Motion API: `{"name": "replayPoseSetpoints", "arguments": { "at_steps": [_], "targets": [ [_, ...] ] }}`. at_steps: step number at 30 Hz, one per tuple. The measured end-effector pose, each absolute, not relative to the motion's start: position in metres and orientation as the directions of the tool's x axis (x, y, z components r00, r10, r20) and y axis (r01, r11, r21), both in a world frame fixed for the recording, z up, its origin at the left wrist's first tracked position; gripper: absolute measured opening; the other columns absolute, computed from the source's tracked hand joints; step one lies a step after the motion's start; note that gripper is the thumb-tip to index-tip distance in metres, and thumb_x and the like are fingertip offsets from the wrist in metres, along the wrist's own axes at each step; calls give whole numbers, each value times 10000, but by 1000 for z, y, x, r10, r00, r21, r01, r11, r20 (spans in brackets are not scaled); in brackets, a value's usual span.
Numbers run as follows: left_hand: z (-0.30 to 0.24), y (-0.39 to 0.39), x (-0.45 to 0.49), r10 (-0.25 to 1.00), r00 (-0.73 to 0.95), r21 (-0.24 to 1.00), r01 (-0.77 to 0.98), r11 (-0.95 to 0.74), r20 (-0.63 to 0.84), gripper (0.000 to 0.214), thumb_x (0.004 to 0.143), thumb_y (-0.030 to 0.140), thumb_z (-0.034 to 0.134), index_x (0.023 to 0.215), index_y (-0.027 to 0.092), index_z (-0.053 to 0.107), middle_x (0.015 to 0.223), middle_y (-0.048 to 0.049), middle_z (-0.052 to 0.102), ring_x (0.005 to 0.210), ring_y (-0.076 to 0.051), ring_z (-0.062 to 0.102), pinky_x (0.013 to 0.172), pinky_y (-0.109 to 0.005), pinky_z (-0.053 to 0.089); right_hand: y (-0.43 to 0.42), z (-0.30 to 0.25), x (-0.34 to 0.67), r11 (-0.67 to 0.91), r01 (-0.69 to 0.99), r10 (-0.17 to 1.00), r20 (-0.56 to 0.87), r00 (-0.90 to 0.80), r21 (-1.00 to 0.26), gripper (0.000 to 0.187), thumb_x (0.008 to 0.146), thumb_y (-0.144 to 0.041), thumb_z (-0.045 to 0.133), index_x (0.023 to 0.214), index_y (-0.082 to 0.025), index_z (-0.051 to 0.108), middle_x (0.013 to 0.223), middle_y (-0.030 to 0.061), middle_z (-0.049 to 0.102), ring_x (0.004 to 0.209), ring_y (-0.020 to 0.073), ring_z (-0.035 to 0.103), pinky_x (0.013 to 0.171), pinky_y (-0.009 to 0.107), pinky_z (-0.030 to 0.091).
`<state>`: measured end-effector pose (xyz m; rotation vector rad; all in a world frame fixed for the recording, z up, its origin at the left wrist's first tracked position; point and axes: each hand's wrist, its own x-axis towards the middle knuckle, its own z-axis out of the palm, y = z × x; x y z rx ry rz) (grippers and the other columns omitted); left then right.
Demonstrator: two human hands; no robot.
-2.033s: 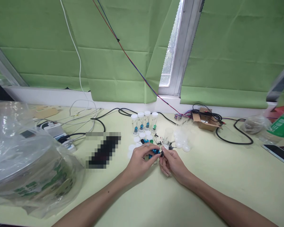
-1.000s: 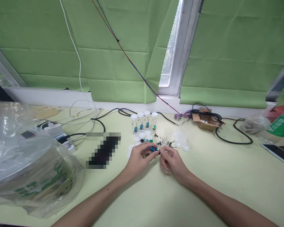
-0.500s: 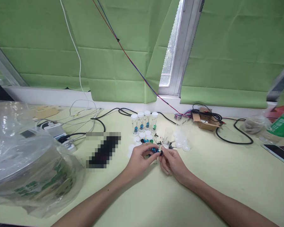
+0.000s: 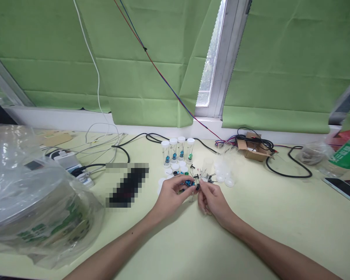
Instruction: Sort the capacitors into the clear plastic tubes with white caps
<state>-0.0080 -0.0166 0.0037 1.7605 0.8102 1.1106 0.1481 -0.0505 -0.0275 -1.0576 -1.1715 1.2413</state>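
Between thumb and fingers, my left hand (image 4: 171,194) is closed on a small blue-and-black part (image 4: 197,187). My right hand (image 4: 215,199) pinches at the black end of the same part, its other fingers curled in. The fingers hide much of the part, so its exact kind does not show. Just beyond the hands lie loose small pieces with thin metal pins, among them a green piece (image 4: 186,174). Several clear tubes with white caps (image 4: 165,144) stand upright farther back, holding blue or green pieces. White caps (image 4: 175,167) lie in front of them.
On the left are a large plastic-wrapped container (image 4: 41,202) and a power strip (image 4: 76,167) with cables. To the right, clear caps (image 4: 221,173), a small cardboard box (image 4: 255,149) with black cable, a phone (image 4: 342,190) and a green-labelled bottle (image 4: 347,155).
My right hand has shifted very slightly to the right, and the black end of the part has tilted and moved a little left and up. Both hands stay together over the part.
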Motion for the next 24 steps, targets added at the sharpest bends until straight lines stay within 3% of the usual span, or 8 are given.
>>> {"name": "replayPoseSetpoints", "arguments": {
  "at_steps": [7,17,24],
  "targets": [
    [6,-15,-10,880,360,939,29,-344,311,196,784,298,714,919,157,697,820,-34,655,596,-99,557,593,-235,478,-56,-19,148,111,-56,989,116,-89,-992,373,879,-565,551,988,-214,489,420,-102,515,301,71,376,305,150,297],
    [1,-15,-8,864,391,934,29,-355,316,183,798,286,708,937,169,699,904,-47,662,671,-115,586,655,-244,482,-56,-21,149,135,-78,981,145,-132,-988,339,919,-540,507,857,-207,486,411,-99,489,310,55,350,331,148,302],
    [-1,-14,-8,837,420,916,35,-400,350,180,816,289,698,957,178,700,918,-49,670,722,-136,618,685,-251,496,-54,-23,150,126,-100,984,137,-116,-987,420,905,-586,491,772,-188,517,394,-85,468,295,61,338,315,168,284]
  ]
}}
